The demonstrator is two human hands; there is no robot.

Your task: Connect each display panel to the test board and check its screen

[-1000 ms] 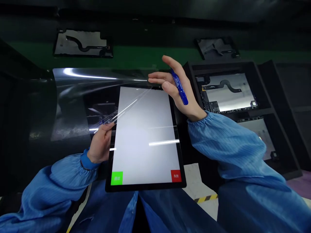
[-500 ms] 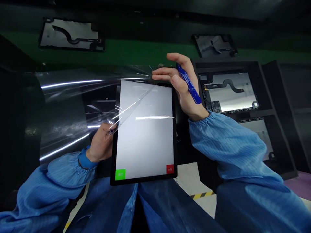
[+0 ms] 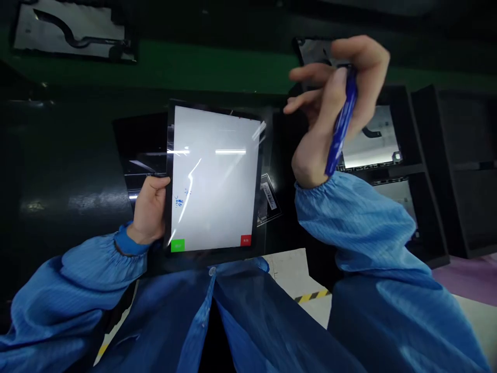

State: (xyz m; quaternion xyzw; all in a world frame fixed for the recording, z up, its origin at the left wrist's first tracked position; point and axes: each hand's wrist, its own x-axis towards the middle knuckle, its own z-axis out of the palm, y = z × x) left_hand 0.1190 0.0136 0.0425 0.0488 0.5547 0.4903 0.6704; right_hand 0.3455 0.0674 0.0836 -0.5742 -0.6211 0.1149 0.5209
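Observation:
A tablet [image 3: 215, 191] with a lit white screen is held upright before me. Its screen shows a green box at lower left and a red box at lower right. My left hand [image 3: 150, 210] grips the tablet's left edge, thumb at the front, the other fingers mostly hidden behind. Clear film [image 3: 190, 178] lies over the screen, with blue handwriting on it near the left side and streaks of reflected light. To the right of the tablet, my raised right hand [image 3: 330, 111] holds a blue marker pen [image 3: 341, 122] between thumb and index finger, its other fingers stretched out and slightly blurred.
Behind the tablet lies a dark glossy panel [image 3: 142, 142]. A small labelled piece [image 3: 267, 199] shows past its right edge. Opened device housings [image 3: 73, 33] lie at the back left and back right. Black compartment trays [image 3: 430, 171] stand at the right, with another housing [image 3: 373, 140] inside.
The clear film swung from the left across to cover the tablet screen. My right hand moved up and right, away from the tablet, still with the pen. My left hand now holds the tablet's edge.

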